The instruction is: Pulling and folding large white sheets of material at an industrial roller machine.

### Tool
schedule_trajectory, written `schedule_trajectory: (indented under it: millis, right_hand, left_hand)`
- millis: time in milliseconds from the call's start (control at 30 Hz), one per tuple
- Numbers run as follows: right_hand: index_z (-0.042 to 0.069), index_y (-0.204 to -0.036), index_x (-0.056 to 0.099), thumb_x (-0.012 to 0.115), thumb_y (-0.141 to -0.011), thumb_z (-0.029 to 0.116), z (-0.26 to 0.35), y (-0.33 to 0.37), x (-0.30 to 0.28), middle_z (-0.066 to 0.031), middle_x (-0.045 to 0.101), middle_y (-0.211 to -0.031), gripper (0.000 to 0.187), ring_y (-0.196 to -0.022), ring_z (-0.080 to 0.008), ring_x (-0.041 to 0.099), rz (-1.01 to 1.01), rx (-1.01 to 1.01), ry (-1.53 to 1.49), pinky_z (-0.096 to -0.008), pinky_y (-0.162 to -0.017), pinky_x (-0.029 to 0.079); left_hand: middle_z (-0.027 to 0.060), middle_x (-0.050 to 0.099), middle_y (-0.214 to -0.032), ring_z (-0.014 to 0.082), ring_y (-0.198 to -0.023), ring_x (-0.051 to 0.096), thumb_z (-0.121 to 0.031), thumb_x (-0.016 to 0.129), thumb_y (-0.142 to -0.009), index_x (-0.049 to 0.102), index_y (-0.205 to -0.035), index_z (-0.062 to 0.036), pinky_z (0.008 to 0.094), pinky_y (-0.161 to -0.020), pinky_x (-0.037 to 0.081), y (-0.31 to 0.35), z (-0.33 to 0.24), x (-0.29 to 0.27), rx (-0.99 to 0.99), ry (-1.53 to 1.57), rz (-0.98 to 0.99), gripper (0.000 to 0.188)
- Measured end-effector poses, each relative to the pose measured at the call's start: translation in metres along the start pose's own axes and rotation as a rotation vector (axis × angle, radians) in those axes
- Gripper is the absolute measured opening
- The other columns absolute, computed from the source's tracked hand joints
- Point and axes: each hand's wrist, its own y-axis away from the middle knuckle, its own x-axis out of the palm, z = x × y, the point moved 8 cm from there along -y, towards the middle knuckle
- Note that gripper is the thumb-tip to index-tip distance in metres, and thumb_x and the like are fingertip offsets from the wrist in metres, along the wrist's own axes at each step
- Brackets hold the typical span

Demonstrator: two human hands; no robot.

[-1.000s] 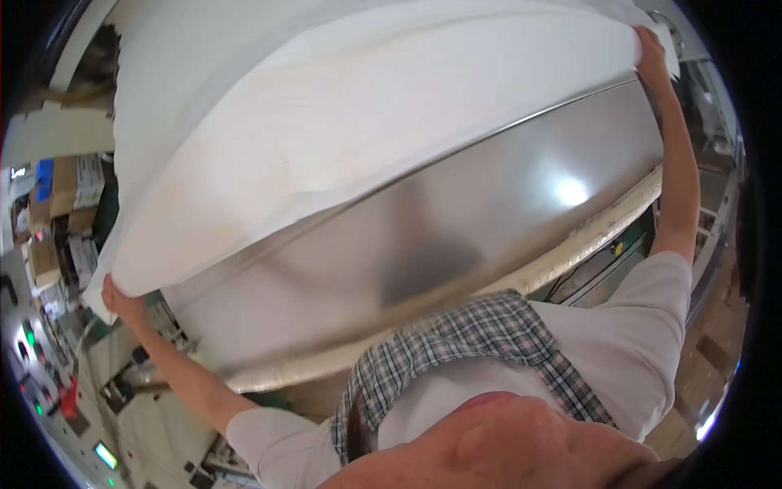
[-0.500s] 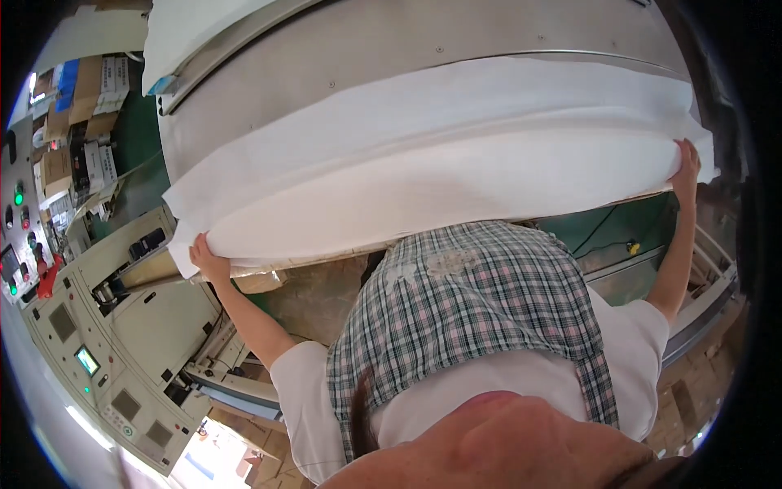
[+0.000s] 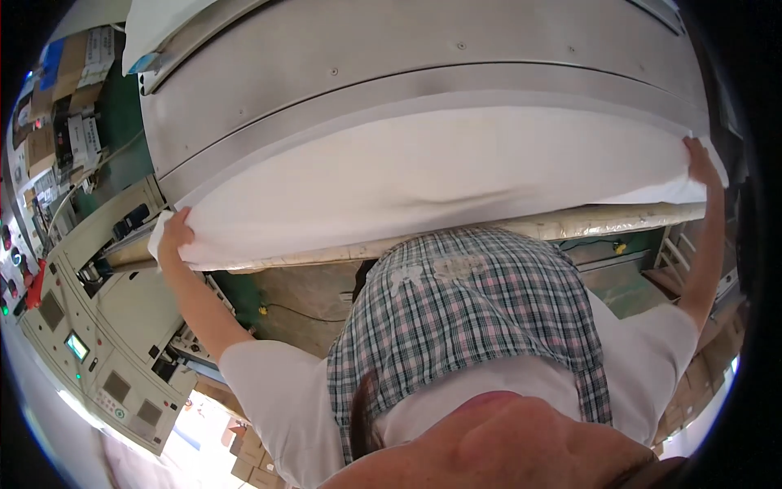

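Note:
A wide, thin white sheet [image 3: 456, 163] stretches in front of me from side to side, over the near part of a metal machine surface. Whether it is cloth or another sheet material, I cannot tell. My left hand [image 3: 177, 232] is closed on its left end, thumb on top. At the far right, my right hand [image 3: 702, 165] pinches the opposite end, where a corner sticks out past the fingers. A shallow crease runs through the sheet's near middle. Beneath its near edge shows a long roll in shiny, yellowish wrapping [image 3: 570, 222], close to my checked apron [image 3: 481, 301].
Beyond the sheet lies a screwed-down metal plate [image 3: 391, 61] with a dark seam. A beige control cabinet [image 3: 122, 342] with a small lit screen stands at left. Cardboard boxes [image 3: 81, 73] are stacked at far left. A cable [image 3: 305, 314] runs over the floor below.
The sheet's far edge has come nearer to me, baring the seam and more of the metal plate. My left hand has shifted left and slightly away; my right hand has moved slightly right.

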Motion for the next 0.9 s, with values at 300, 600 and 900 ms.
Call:
schedule_trajectory:
  millis: [300, 600, 900]
  right_hand:
    - [0.008, -0.103, 0.06, 0.044, -0.07, -0.013, 0.033, -0.135, -0.033, -0.0182, 0.062, -0.097, 0.042, -0.091, -0.0337, 0.059, 0.335, 0.126, 0.064, -0.0375, -0.075, 0.048]
    - [0.009, -0.113, 0.053, 0.051, -0.082, 0.001, 0.096, -0.067, -0.106, -0.0098, 0.054, -0.114, 0.032, -0.106, -0.0201, 0.052, -0.694, -0.228, -0.478, -0.0297, -0.089, 0.04]
    - [0.005, -0.105, 0.054, 0.065, -0.067, 0.001, 0.437, 0.098, -0.186, -0.0114, 0.049, -0.11, 0.04, -0.104, -0.0298, 0.048, -0.66, -0.727, -0.656, -0.0341, -0.088, 0.041]
  left_hand:
    - [0.0155, 0.063, -0.098, 0.0299, -0.094, 0.059, 0.003, 0.047, -0.058, 0.059, -0.11, -0.0173, 0.0407, -0.074, 0.046, -0.098, -0.033, -0.004, -0.109, 0.062, 0.218, 0.057]
    - [0.0076, 0.064, -0.098, 0.0202, -0.095, 0.059, -0.003, 0.049, -0.079, 0.062, -0.098, -0.0071, 0.0305, -0.082, 0.044, 0.064, -0.174, -0.088, 0.29, 0.59, -0.86, 0.023]
    - [0.0081, 0.06, -0.102, 0.0271, -0.095, 0.056, -0.004, 0.06, -0.074, 0.058, -0.098, -0.0091, 0.0364, -0.081, 0.046, 0.181, -0.409, -0.05, 1.149, 0.632, -0.664, 0.025]
